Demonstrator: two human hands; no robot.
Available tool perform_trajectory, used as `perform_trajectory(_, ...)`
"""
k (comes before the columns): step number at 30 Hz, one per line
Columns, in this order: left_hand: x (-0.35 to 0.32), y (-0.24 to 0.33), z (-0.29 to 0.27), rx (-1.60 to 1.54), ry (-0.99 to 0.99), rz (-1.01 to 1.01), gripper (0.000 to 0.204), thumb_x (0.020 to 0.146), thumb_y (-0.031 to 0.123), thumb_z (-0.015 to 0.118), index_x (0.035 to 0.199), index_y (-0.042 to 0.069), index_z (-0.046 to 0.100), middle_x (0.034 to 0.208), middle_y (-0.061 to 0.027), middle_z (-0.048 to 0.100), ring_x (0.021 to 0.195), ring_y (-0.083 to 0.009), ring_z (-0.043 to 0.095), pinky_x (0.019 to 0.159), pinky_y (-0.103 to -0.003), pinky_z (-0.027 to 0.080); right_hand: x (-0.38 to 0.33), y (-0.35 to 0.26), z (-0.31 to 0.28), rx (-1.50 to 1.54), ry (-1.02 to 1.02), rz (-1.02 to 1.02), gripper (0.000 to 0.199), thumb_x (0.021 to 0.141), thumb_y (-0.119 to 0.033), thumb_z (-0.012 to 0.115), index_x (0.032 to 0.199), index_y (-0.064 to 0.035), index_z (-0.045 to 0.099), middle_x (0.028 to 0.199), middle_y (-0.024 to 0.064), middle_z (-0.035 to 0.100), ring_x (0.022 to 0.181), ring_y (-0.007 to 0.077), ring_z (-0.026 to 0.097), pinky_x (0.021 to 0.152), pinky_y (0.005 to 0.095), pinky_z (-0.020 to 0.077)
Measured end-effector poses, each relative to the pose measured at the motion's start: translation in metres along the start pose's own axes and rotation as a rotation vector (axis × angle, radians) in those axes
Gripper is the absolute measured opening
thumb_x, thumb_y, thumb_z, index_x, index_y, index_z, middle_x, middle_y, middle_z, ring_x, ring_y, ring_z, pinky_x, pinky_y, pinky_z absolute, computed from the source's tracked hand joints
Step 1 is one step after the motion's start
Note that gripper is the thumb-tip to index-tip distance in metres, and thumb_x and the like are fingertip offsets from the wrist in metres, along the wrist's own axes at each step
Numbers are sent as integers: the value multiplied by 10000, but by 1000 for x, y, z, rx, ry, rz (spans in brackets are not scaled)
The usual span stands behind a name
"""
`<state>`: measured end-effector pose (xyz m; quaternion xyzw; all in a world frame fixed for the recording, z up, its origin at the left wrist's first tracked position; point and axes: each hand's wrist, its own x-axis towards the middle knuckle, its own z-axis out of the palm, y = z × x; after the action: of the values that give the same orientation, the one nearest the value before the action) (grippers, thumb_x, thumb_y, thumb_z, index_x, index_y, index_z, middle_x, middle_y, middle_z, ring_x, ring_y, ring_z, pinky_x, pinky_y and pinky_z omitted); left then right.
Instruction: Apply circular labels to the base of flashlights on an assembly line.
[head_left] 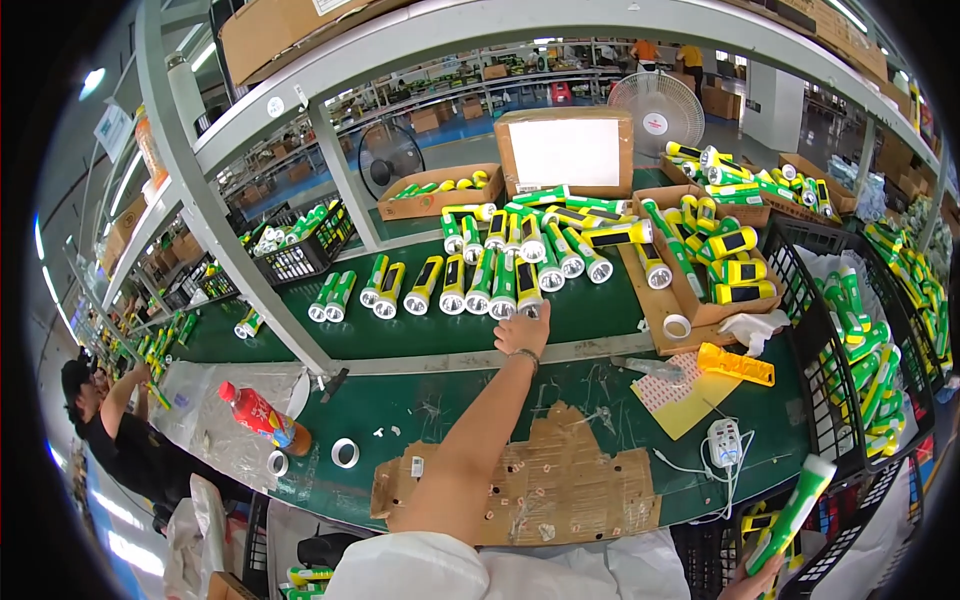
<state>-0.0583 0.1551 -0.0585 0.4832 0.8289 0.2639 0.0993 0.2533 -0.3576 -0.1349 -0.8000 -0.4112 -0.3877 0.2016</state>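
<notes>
My left hand (524, 332) reaches forward across the bench, a bracelet on its wrist. Its fingers close on the lens end of a green and yellow flashlight (527, 279) standing in the front row. Beside it are several more flashlights (452, 284), lens ends toward me; others are heaped behind. At the lower right edge my right hand (752, 582) is wrapped round another flashlight (795, 512), green with a whitish head, tilted up to the right. That hand is partly cut off by the picture's edge.
Black crates (815, 375) of flashlights stand at right, near an open cardboard box (690, 300). A drink bottle (262, 418), tape rolls (345, 453), a power strip (724, 442) and torn cardboard (570, 480) lie on the green bench. A metal post (250, 270) rises left; a co-worker (130, 430) is beyond.
</notes>
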Motion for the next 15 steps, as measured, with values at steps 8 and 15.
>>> perform_trajectory(8,-16,19,-9,-196,-75,-95,624,678,557,586,1099,107,484,1066,-118,570,1024,-310,529,863,-467,386,6,-39,103,640,-141,-146,500,875,-413,479,1196,-30,457,1093,202,545,950,315,552,768,388,473)
perform_trajectory(15,-40,-25,-38,-912,241,220,510,719,149,652,1113,26,352,1030,-220,543,930,-396,543,770,-416,453,51,-91,120,871,-266,-431,448,881,-371,481,1182,-39,481,1098,198,543,953,308,546,787,379,464)
